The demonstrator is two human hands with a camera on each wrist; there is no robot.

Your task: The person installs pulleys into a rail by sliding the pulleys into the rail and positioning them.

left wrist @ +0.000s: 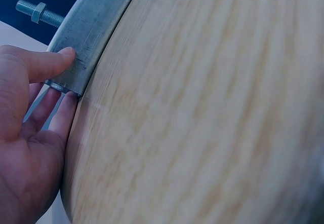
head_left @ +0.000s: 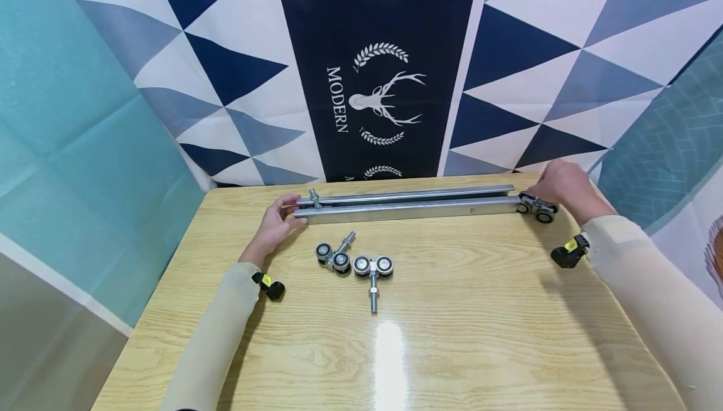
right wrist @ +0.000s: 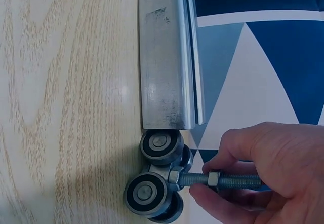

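Observation:
A C-shaped metal rail lies lengthwise along the back of the table, its slot facing up. My left hand holds the rail's left end, thumb on its near side and other fingers around the end opening. Just inside that end a threaded bolt sticks up from the slot; what it joins is mostly hidden. With my right hand I pinch the bolt of a four-wheeled roller trolley. Its leading wheels sit right at the rail's right end, bolt upward; whether they have entered cannot be told.
Two more roller trolleys with bolts lie on the wooden table in front of the rail: one tilted, one with its bolt toward me. A patterned cloth hangs directly behind the table's back edge.

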